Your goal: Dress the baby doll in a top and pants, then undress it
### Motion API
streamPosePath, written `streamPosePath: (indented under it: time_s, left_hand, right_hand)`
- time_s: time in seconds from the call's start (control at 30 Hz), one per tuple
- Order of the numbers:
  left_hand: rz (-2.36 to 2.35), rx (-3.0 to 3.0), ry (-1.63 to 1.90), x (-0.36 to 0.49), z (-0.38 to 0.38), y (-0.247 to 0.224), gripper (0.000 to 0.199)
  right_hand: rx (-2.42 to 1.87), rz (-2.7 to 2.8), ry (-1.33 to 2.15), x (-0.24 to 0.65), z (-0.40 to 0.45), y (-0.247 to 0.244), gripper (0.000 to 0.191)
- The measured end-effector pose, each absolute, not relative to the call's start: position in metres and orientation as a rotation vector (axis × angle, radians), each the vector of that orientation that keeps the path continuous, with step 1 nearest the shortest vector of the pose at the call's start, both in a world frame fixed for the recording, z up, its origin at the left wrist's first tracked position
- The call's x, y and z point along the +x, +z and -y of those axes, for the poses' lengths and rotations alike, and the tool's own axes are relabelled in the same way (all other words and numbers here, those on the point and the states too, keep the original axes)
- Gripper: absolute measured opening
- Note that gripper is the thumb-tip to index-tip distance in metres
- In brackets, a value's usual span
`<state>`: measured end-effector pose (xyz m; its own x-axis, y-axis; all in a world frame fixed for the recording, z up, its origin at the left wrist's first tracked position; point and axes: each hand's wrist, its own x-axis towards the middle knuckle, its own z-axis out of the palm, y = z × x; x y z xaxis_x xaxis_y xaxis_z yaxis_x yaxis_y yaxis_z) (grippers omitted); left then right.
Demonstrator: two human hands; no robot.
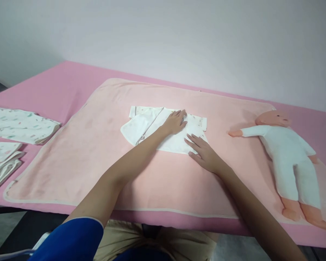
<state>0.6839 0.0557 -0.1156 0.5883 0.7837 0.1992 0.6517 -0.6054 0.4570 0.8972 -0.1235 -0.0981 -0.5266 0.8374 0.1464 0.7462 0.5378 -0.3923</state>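
Note:
A small white baby garment (168, 139) with a faint print and short sleeves lies spread on a light pink mat (84, 163). Its left front panel is folded outward to the left. My left hand (175, 121) rests flat on the upper middle of the garment, fingers apart. Near the garment's lower right edge, my right hand (202, 150) lies with its fingers spread, the fingertips touching the cloth. Neither hand grips anything.
A baby doll (290, 152) in a white suit lies on the mat's right side, one arm stretched toward the garment. Folded printed cloths (21, 125) and a folded stack (2, 159) lie at the left of the pink table (51, 81). A wall stands behind.

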Motion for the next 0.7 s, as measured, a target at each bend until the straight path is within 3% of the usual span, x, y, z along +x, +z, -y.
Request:
streamPosePath:
  time_s: [0.37,0.53,0.7]
  left_hand:
    - [-1.288,2.525,0.366,0.689,-0.049,-0.111,0.088]
    - [-1.037,2.619,0.393,0.690,-0.042,-0.112,0.083]
    - [-1.194,2.549,0.313,0.695,-0.034,-0.108,0.079]
  right_hand:
    - [-1.229,2.551,0.468,0.900,0.132,-0.093,0.066]
    - [-1.220,2.526,0.492,0.899,0.133,-0.090,0.061]
    - [-1.229,2.513,0.518,0.900,0.133,-0.087,0.058]
